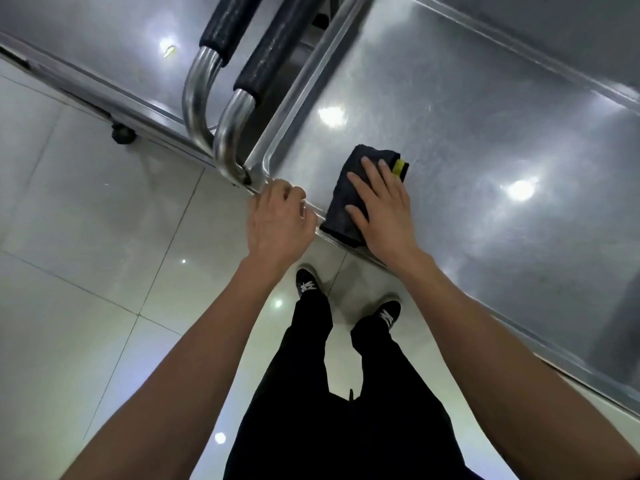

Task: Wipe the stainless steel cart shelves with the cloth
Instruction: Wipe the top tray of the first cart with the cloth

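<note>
A folded dark cloth (346,199) with a yellow tag lies on the top shelf (467,150) of a stainless steel cart, close to its near left corner. My right hand (384,209) lies flat on the cloth with straight fingers, pressing it onto the steel. My left hand (277,220) has its fingers curled over the raised rim of the cart (277,133) at that corner, gripping it. The lower shelves are hidden under the top shelf.
Two curved steel handles with black foam grips (221,109) rise at the corner between this cart and a second steel cart (104,46) to the left. A black caster (123,133) shows below. My feet (346,299) stand on glossy pale floor tiles.
</note>
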Demonstrator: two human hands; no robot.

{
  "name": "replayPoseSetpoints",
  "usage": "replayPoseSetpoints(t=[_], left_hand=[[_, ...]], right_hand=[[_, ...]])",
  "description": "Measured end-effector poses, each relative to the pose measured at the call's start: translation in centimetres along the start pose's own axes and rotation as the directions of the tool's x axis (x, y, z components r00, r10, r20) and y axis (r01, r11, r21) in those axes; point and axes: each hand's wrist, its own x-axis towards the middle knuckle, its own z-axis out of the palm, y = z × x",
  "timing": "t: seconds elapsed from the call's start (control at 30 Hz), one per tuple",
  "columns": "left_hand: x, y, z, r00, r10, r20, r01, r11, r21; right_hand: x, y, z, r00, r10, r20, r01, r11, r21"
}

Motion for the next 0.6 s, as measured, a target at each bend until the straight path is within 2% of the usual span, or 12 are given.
replayPoseSetpoints(t=[0.2, 0.6], left_hand=[[-0.4, 6.5, 0.9, 0.994, 0.101, 0.038, -0.102, 0.995, 0.021], [-1.4, 19.6, 3.2, 0.945, 0.279, 0.172, -0.277, 0.96, -0.038]], right_hand=[[-3.7, 4.2, -2.0, 0.999, 0.042, 0.028, -0.041, 0.999, -0.016], [-14.0, 13.7, -5.4, 0.988, 0.148, -0.038, -0.148, 0.989, 0.004]])
